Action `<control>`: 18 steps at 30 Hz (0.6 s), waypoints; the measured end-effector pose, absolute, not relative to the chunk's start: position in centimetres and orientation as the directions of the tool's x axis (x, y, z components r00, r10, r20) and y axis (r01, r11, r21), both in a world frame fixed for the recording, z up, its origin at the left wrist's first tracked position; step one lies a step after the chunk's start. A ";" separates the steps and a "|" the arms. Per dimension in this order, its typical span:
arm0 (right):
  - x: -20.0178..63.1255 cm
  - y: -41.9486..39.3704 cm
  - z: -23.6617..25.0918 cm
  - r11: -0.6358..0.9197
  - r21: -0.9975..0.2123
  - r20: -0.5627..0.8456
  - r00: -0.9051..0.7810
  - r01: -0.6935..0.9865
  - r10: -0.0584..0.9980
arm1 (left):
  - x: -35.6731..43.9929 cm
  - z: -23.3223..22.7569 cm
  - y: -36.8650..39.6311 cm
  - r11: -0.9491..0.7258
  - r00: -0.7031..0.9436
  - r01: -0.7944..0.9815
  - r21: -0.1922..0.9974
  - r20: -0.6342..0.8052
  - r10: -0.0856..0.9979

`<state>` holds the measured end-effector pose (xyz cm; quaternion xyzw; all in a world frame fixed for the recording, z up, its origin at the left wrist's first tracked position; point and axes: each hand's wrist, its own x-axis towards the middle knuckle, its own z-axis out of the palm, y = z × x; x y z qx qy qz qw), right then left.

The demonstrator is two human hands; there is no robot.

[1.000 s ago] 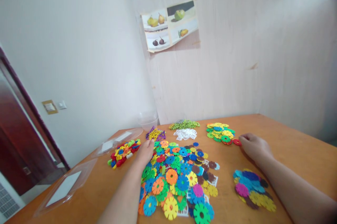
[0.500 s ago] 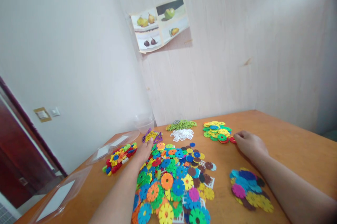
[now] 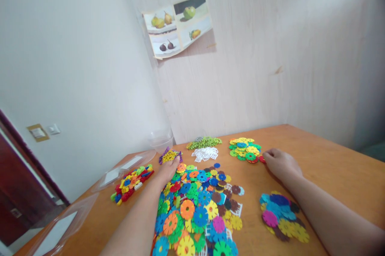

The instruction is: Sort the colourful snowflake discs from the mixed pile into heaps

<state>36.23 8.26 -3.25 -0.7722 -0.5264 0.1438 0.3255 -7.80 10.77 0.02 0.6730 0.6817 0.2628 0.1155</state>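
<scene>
Left hand (image 3: 166,173) lies flat and open on the far end of the big mixed disc pile (image 3: 197,208). Right hand (image 3: 279,164) pinches a red disc (image 3: 262,159) beside the yellow-green pile (image 3: 244,148) near the surface's far edge.

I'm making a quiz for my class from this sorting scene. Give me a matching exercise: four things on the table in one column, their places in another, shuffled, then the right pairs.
Things:
1. left hand
2. right hand
3. white pieces
4. clear cup

Places:
A. at the far edge of the table, near the wall corner
B. resting at the far left end of the big mixed pile
C. touching a red disc beside the yellow-green pile
D. between the green pile and the big mixed pile

Pairs: 1-B, 2-C, 3-D, 4-A
</scene>
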 end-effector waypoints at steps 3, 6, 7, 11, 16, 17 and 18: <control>36.2 8.3 -3.3 -0.231 -0.655 0.121 0.402 0.719 0.908 | -7.0 -0.3 11.3 -0.075 -0.013 0.880 0.469 0.182 0.983; 36.2 8.4 -3.3 -0.245 -0.655 0.105 0.407 0.715 0.907 | -6.6 -0.4 11.7 -0.085 0.017 0.901 0.426 0.162 0.987; 36.2 8.5 -3.3 -0.248 -0.656 0.101 0.408 0.713 0.907 | -6.4 -0.3 11.8 -0.086 0.021 0.906 0.415 0.158 0.987; 36.1 8.5 -3.4 -0.252 -0.666 0.093 0.413 0.702 0.906 | -5.9 -0.3 12.0 -0.079 0.026 0.920 0.384 0.143 0.989; 36.0 8.3 -3.1 -0.265 -0.659 0.077 0.413 0.704 0.908 | -5.1 -0.4 12.2 -0.062 0.013 0.917 0.393 0.127 0.992; 36.0 8.3 -3.0 -0.268 -0.653 0.073 0.411 0.708 0.909 | -5.0 -0.5 12.1 -0.059 0.009 0.914 0.402 0.126 0.992; 35.9 8.3 -2.9 -0.271 -0.647 0.070 0.409 0.713 0.910 | -4.9 -0.5 12.1 -0.056 0.005 0.909 0.414 0.124 0.992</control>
